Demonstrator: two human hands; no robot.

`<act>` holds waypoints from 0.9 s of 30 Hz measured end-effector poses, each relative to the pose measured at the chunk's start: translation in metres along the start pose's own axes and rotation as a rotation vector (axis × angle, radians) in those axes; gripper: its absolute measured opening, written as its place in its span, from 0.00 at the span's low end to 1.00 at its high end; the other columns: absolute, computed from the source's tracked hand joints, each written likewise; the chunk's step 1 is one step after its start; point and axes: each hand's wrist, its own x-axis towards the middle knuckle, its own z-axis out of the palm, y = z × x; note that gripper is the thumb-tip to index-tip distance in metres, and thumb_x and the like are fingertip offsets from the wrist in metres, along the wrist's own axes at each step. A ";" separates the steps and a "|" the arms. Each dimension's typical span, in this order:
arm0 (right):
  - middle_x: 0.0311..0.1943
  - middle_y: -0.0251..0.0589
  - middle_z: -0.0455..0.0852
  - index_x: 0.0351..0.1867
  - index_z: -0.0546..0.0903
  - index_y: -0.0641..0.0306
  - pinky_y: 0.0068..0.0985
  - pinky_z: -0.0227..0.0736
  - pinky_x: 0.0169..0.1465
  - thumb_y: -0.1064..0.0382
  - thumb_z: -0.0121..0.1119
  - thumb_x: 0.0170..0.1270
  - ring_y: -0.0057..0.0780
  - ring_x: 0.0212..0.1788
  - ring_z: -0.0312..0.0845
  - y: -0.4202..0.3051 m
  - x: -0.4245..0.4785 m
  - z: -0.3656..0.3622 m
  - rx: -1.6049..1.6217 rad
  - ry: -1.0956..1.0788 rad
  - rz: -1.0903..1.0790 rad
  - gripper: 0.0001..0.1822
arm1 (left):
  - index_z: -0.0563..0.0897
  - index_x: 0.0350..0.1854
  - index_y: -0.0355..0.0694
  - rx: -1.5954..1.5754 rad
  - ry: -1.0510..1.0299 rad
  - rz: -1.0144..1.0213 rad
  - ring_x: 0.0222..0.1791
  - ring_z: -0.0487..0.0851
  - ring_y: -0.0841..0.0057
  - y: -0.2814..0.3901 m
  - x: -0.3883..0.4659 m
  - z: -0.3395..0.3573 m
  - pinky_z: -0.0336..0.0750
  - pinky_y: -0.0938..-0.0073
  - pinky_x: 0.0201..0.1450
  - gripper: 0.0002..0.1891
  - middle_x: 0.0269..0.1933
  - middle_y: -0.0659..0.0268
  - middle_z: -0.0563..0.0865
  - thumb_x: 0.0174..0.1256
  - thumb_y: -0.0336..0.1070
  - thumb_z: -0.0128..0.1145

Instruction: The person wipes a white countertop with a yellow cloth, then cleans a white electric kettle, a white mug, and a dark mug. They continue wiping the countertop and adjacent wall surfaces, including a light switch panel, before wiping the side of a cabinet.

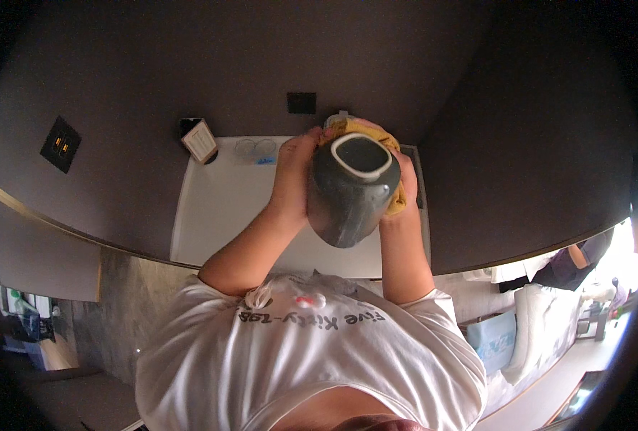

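Observation:
A dark grey glazed ceramic vase (346, 207) is held up in front of me, over a white countertop (222, 215). One end, with a pale rounded-square rim (362, 173), faces up; I cannot tell whether it is the mouth or the base. My left hand (296, 161) grips the vase's left side. On the opposite side my right hand (408, 175) holds a mustard-yellow cloth (397, 202) against it. The cloth also runs behind the rim, and some fingers are hidden.
A small framed card (200, 141) stands at the counter's back left, beside clear round items (255, 146). Dark walls carry a socket plate (61, 144) and a black plate (301, 102). Far right are another person (577, 261) and a bed (545, 323) with a blue cushion (492, 340).

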 end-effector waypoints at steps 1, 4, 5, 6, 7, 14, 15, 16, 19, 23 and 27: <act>0.55 0.48 0.79 0.61 0.71 0.71 0.28 0.70 0.60 0.51 0.53 0.62 0.35 0.56 0.76 0.004 0.000 0.001 0.038 0.037 0.011 0.30 | 0.81 0.38 0.40 -0.016 -0.050 0.020 0.36 0.82 0.81 -0.001 0.006 -0.011 0.77 0.77 0.40 0.16 0.37 0.66 0.85 0.73 0.45 0.45; 0.51 0.47 0.81 0.58 0.73 0.68 0.28 0.74 0.56 0.52 0.51 0.65 0.34 0.51 0.80 0.018 -0.008 -0.002 0.163 0.155 -0.002 0.25 | 0.81 0.39 0.40 -0.066 -0.045 0.030 0.35 0.83 0.80 -0.004 0.013 -0.016 0.78 0.74 0.40 0.17 0.38 0.65 0.85 0.73 0.47 0.43; 0.48 0.47 0.84 0.55 0.75 0.67 0.29 0.78 0.52 0.52 0.49 0.65 0.33 0.48 0.83 0.023 -0.012 -0.003 0.218 0.191 -0.033 0.23 | 0.81 0.39 0.40 -0.083 -0.019 0.025 0.35 0.83 0.79 -0.006 0.015 -0.014 0.78 0.73 0.40 0.18 0.38 0.65 0.85 0.73 0.48 0.43; 0.48 0.46 0.83 0.55 0.76 0.66 0.29 0.78 0.52 0.52 0.48 0.66 0.32 0.48 0.82 0.026 -0.015 0.002 0.184 0.253 -0.060 0.23 | 0.81 0.39 0.40 -0.113 -0.024 0.019 0.35 0.83 0.79 -0.008 0.018 -0.015 0.78 0.73 0.40 0.18 0.37 0.65 0.85 0.73 0.48 0.42; 0.49 0.46 0.83 0.54 0.76 0.65 0.28 0.78 0.52 0.51 0.48 0.67 0.32 0.49 0.82 0.029 -0.019 0.007 0.148 0.315 -0.087 0.22 | 0.80 0.40 0.40 -0.144 -0.031 0.012 0.35 0.83 0.79 -0.011 0.021 -0.017 0.78 0.73 0.39 0.18 0.37 0.65 0.85 0.73 0.48 0.42; 0.63 0.51 0.71 0.59 0.74 0.67 0.39 0.57 0.68 0.57 0.51 0.65 0.47 0.64 0.65 0.012 -0.021 0.012 -0.907 0.170 -0.696 0.23 | 0.79 0.39 0.39 -0.095 0.234 0.211 0.37 0.83 0.78 -0.024 0.039 -0.014 0.78 0.72 0.39 0.15 0.38 0.66 0.83 0.73 0.43 0.41; 0.64 0.51 0.70 0.59 0.74 0.66 0.40 0.57 0.67 0.60 0.52 0.62 0.49 0.64 0.65 0.009 -0.023 0.016 -1.171 0.188 -0.725 0.24 | 0.78 0.38 0.40 -0.047 0.260 0.235 0.36 0.82 0.79 -0.027 0.040 -0.010 0.78 0.73 0.39 0.15 0.37 0.67 0.83 0.73 0.42 0.41; 0.65 0.51 0.69 0.59 0.75 0.66 0.42 0.57 0.67 0.62 0.54 0.60 0.51 0.64 0.65 0.006 -0.023 0.027 -1.430 0.197 -0.747 0.24 | 0.77 0.38 0.40 0.005 0.289 0.266 0.35 0.81 0.80 -0.027 0.040 -0.005 0.77 0.73 0.38 0.14 0.36 0.68 0.82 0.74 0.42 0.40; 0.67 0.51 0.67 0.62 0.74 0.63 0.45 0.56 0.67 0.69 0.57 0.51 0.55 0.62 0.65 0.010 -0.019 0.034 -1.737 0.248 -0.805 0.31 | 0.75 0.28 0.41 0.174 0.340 0.388 0.26 0.73 0.83 -0.038 0.043 -0.012 0.69 0.77 0.31 0.13 0.27 0.72 0.77 0.73 0.38 0.44; 0.63 0.49 0.73 0.57 0.78 0.63 0.44 0.58 0.65 0.67 0.56 0.53 0.52 0.60 0.68 -0.004 -0.013 0.018 -1.728 0.281 -0.875 0.26 | 0.72 0.20 0.37 0.562 0.230 0.588 0.22 0.67 0.84 -0.044 0.031 -0.006 0.62 0.76 0.25 0.16 0.20 0.72 0.73 0.71 0.34 0.48; 0.54 0.51 0.79 0.48 0.82 0.65 0.42 0.61 0.64 0.65 0.54 0.57 0.50 0.58 0.72 -0.019 -0.006 0.001 -1.521 0.214 -0.900 0.17 | 0.70 0.18 0.33 0.837 0.130 0.700 0.20 0.66 0.82 -0.040 0.025 -0.010 0.60 0.74 0.23 0.16 0.18 0.68 0.71 0.67 0.31 0.52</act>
